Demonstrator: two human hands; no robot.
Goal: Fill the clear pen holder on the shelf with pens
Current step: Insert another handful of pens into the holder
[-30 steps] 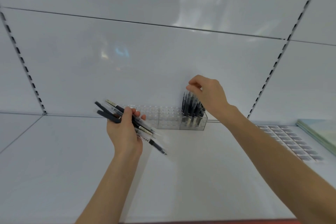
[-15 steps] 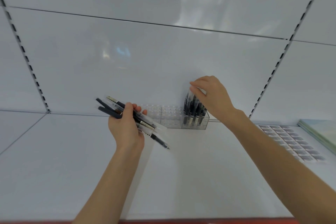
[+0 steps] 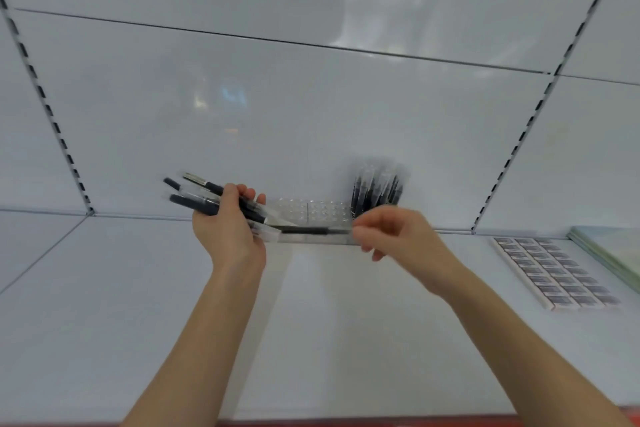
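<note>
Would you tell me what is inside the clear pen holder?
Dark pens stand in the holder's right end; its other holes look empty. The right hand hides the pens' lower ends.

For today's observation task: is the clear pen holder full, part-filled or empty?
Part-filled: upright pens fill only the right end of the pen holder; other holes are empty.

One wide head-worn camera faced forward over the shelf (image 3: 329, 340) at arm's length, the back wall (image 3: 311, 114) rising just beyond the fingers (image 3: 244, 191) of the left hand (image 3: 227, 232) and right hand (image 3: 405, 239).
</note>
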